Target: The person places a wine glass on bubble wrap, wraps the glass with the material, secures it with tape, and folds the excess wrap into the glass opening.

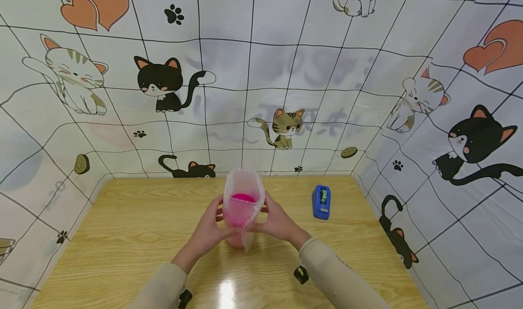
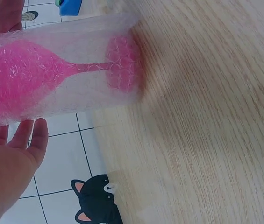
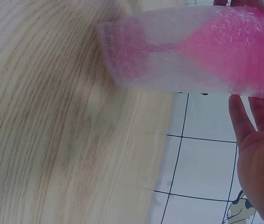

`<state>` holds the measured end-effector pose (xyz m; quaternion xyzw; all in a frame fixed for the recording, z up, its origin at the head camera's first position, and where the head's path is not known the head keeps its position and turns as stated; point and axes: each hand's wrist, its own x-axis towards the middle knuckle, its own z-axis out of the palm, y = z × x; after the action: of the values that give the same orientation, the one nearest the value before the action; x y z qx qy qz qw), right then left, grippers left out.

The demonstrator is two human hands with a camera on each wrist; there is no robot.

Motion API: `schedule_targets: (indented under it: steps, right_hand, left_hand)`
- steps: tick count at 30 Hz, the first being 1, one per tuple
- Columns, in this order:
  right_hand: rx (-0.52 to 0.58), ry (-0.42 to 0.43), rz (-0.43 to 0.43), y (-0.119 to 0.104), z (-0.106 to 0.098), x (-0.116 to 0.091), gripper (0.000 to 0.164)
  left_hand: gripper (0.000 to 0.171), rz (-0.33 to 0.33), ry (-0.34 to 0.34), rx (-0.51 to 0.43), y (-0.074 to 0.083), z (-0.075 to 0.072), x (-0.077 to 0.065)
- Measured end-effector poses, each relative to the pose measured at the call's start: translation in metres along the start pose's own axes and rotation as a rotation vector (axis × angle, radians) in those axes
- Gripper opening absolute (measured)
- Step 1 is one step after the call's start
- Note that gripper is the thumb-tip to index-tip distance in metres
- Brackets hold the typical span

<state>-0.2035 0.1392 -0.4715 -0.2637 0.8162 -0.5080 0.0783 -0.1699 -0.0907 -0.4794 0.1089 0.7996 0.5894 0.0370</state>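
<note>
A pink stemmed goblet (image 1: 242, 213) stands wrapped in a sleeve of clear bubble wrap (image 1: 244, 182) that rises above its rim. In the left wrist view the goblet's bowl (image 2: 22, 77), thin stem and round foot show through the wrap. My left hand (image 1: 209, 227) holds the wrapped goblet from the left, fingers along its side and thumb on the front. My right hand (image 1: 279, 220) grips it from the right in the same way, the two thumbs close together at the front. A flap of wrap hangs below the thumbs. The sleeve's bottom end is close over the wooden table (image 1: 155, 236).
A blue tape dispenser (image 1: 321, 202) with a roll of tape stands at the back right of the table. Patterned sheets (image 1: 229, 73) with cats and grid lines rise behind and at both sides. A small black object (image 1: 301, 275) lies beside my right sleeve.
</note>
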Motion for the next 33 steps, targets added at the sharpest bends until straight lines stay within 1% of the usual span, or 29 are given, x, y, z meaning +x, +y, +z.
schedule_targets:
  steps: [4,7,13,16,20,22,24,27,30,33]
  right_hand:
    - [0.015,-0.004,0.012,0.003,0.001,-0.001,0.101]
    - [0.018,-0.003,0.018,0.004,0.001,-0.002,0.1]
    - [0.022,-0.028,0.023,0.004,-0.001,-0.005,0.099]
    - [0.026,-0.05,0.012,0.004,-0.006,-0.008,0.089]
    - [0.058,-0.068,-0.06,0.008,-0.009,-0.011,0.069]
    - [0.113,-0.076,-0.093,0.009,-0.009,-0.012,0.062]
    - [0.168,-0.076,-0.106,0.01,-0.009,-0.013,0.056]
    - [0.238,-0.07,-0.102,0.012,-0.008,-0.013,0.052]
    - [0.25,-0.045,-0.095,0.013,-0.006,-0.012,0.051]
    - [0.253,-0.018,-0.063,0.011,-0.003,-0.009,0.048]
  left_hand:
    - [0.091,0.055,-0.011,0.051,-0.003,0.002,0.0]
    - [0.09,0.081,-0.014,0.067,-0.005,0.004,0.001]
    - [0.091,0.075,-0.024,0.08,-0.007,0.005,0.0]
    - [0.09,0.069,-0.029,0.078,-0.007,0.006,0.0]
    - [0.091,0.054,-0.034,0.074,-0.006,0.006,0.0]
    - [0.091,0.047,-0.035,0.073,-0.006,0.006,0.0]
    - [0.092,0.042,-0.035,0.071,-0.006,0.006,-0.001]
    - [0.092,0.043,-0.037,0.074,-0.006,0.006,-0.001]
    - [0.092,0.051,-0.044,0.086,-0.007,0.006,-0.002]
    - [0.091,0.057,-0.047,0.092,-0.007,0.006,-0.002]
